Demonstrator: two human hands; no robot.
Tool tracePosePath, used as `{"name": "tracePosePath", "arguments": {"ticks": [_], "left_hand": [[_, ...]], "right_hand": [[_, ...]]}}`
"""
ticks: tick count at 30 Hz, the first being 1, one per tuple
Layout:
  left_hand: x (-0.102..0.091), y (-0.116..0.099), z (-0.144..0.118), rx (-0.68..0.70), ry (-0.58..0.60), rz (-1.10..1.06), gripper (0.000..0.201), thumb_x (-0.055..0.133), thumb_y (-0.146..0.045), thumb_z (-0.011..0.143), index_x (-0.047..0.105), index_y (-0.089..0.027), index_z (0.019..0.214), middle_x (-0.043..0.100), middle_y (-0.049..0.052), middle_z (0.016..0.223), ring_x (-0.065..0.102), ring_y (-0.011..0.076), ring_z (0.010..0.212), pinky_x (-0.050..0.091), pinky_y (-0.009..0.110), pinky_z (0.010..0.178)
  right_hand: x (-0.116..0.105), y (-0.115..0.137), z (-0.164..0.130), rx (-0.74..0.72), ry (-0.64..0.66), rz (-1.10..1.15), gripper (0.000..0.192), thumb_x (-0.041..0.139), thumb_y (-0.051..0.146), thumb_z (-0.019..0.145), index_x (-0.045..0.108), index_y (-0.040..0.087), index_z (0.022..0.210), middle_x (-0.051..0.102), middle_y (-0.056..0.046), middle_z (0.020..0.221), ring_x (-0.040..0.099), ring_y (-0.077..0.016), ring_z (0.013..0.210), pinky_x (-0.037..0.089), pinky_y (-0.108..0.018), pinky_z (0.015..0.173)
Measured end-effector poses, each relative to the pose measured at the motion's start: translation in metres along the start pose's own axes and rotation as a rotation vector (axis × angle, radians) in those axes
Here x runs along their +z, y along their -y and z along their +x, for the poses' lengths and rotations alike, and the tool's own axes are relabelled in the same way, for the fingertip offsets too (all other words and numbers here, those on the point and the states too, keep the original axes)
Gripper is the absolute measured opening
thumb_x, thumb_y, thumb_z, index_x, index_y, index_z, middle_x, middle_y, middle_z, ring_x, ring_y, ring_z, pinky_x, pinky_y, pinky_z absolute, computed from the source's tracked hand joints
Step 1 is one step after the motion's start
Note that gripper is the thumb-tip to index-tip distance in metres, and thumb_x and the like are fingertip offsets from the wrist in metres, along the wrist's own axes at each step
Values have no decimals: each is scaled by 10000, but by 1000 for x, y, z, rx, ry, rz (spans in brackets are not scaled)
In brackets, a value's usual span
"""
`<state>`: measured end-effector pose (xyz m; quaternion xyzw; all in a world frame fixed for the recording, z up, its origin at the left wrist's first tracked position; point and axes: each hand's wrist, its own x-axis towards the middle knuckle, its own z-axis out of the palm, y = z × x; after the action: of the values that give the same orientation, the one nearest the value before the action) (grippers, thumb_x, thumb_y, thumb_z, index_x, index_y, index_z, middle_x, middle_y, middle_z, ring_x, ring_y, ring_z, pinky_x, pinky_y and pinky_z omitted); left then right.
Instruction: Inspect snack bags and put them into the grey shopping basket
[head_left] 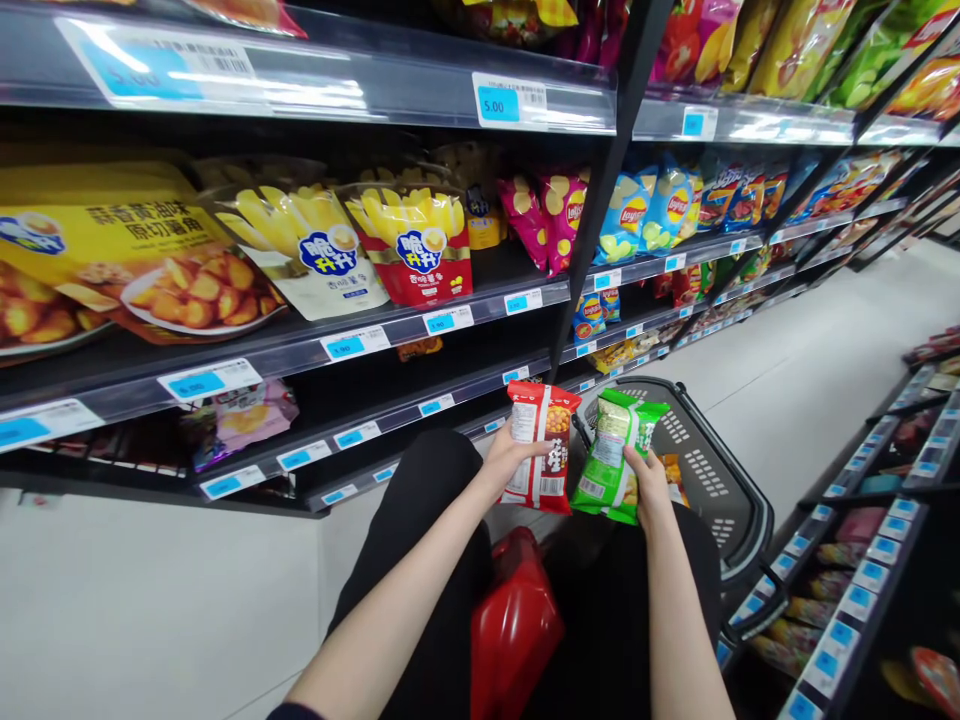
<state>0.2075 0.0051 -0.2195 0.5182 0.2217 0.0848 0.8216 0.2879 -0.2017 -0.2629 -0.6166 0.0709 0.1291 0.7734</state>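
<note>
My left hand grips a red and white snack packet by its left side, with the thumb across the front. In my right hand is a green snack packet, held at its right edge. Both packets are upright, side by side above my knees, and their printed text and barcodes face me. Behind the green packet stands a dark grey shopping basket with slotted walls. An orange packet shows in the basket, partly hidden by my right hand.
Shelves on the left carry potato snack pouches and Lay's bags. A purple packet lies on a lower shelf. Another shelf unit with price tags runs along the right. A glossy red object sits between my legs.
</note>
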Motion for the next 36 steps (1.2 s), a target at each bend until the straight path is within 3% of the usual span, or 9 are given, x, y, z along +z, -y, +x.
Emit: {"name": "tracePosePath", "arguments": {"ticks": [11, 21, 36], "left_hand": [[-8, 13, 9, 64, 8, 106, 628, 841, -195, 411, 542, -129, 959, 669, 91, 972, 627, 231, 867, 473, 350, 819], [-11, 17, 12, 78, 3, 136, 638, 842, -208, 424, 542, -128, 981, 658, 105, 1016, 628, 229, 876, 469, 348, 832], [-10, 19, 13, 86, -24, 169, 650, 843, -217, 423, 529, -126, 985, 658, 107, 990, 624, 232, 873, 469, 350, 819]], "right_hand": [[0, -2, 1, 80, -13, -69, 503, 777, 418, 549, 630, 157, 954, 689, -54, 930, 636, -249, 895, 501, -333, 810], [2, -7, 4, 72, 19, -123, 497, 766, 428, 559, 637, 150, 950, 694, -44, 830, 644, -240, 812, 503, -344, 769], [-3, -9, 6, 53, -1, -146, 506, 767, 412, 551, 628, 162, 969, 691, -49, 883, 640, -242, 858, 503, -339, 781]]}}
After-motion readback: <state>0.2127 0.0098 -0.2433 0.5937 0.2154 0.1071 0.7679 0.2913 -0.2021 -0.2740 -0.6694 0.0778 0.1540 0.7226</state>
